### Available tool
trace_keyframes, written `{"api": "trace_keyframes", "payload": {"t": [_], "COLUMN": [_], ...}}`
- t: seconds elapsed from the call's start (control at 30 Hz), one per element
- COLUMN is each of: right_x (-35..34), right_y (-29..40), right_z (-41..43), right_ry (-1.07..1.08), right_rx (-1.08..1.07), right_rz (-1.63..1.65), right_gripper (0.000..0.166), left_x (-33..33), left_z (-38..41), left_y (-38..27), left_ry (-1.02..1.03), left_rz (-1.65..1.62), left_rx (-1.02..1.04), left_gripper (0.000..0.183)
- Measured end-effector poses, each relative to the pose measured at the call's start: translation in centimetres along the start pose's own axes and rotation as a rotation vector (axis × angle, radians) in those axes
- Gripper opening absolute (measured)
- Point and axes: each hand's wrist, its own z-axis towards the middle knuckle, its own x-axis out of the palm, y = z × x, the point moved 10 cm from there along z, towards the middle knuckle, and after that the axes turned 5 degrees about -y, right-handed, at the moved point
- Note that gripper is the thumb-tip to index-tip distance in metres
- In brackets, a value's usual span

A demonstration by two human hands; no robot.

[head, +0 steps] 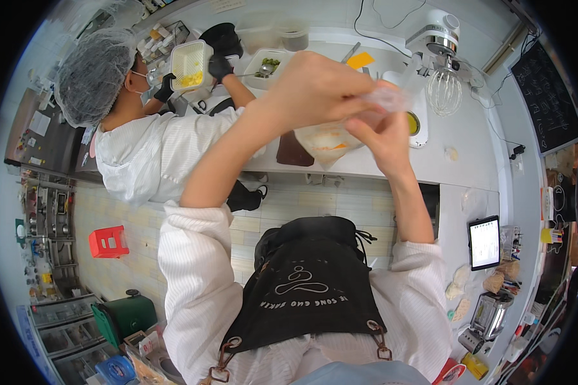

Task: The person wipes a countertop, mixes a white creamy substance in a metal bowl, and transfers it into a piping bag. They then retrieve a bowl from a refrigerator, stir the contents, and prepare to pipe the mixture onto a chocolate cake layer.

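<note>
My left hand [320, 89] and my right hand [385, 142] are raised close together above the worktop, blurred a little by motion. Both pinch the gathered top of a clear plastic bag [330, 139], which hangs down with orange and whitish residue inside. Under the bag's left side lies a dark brown mat [294, 149] at the worktop's front edge. Just right of my hands, a white kitchen scale [419, 137] is partly hidden, with a round container of yellow-green content [413, 123] on it. An orange piece [361, 60] lies behind my hands.
At the left, a co-worker [154, 139] in black gloves holds a white basket [173, 62] with yellow pieces. A tub of green fruit [250, 82] with a spoon stands beside it. A stand mixer [443, 38] is back right; a tablet [484, 243] stands on the right counter.
</note>
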Motion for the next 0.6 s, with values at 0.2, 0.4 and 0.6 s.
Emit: {"api": "trace_keyframes", "payload": {"t": [0.2, 0.4, 0.6], "right_x": [-3.9, -2.6, 2.8], "right_y": [1.7, -0.3, -0.6], "right_z": [2.5, 2.1, 1.4], "right_ry": [-0.013, 0.132, 0.537], "right_rx": [0.016, 0.134, -0.272], "right_rz": [-0.278, -0.325, -0.764], "right_gripper": [0.016, 0.015, 0.023], "left_x": [-7.1, 9.7, 11.0], "left_z": [-6.2, -14.0, -11.8], "left_y": [1.8, 3.0, 2.8], "left_ry": [-0.643, -0.203, -0.115], "left_rz": [0.197, -0.920, -0.684], "left_rx": [-0.345, -0.933, -0.889], "left_gripper": [0.047, 0.054, 0.038]}}
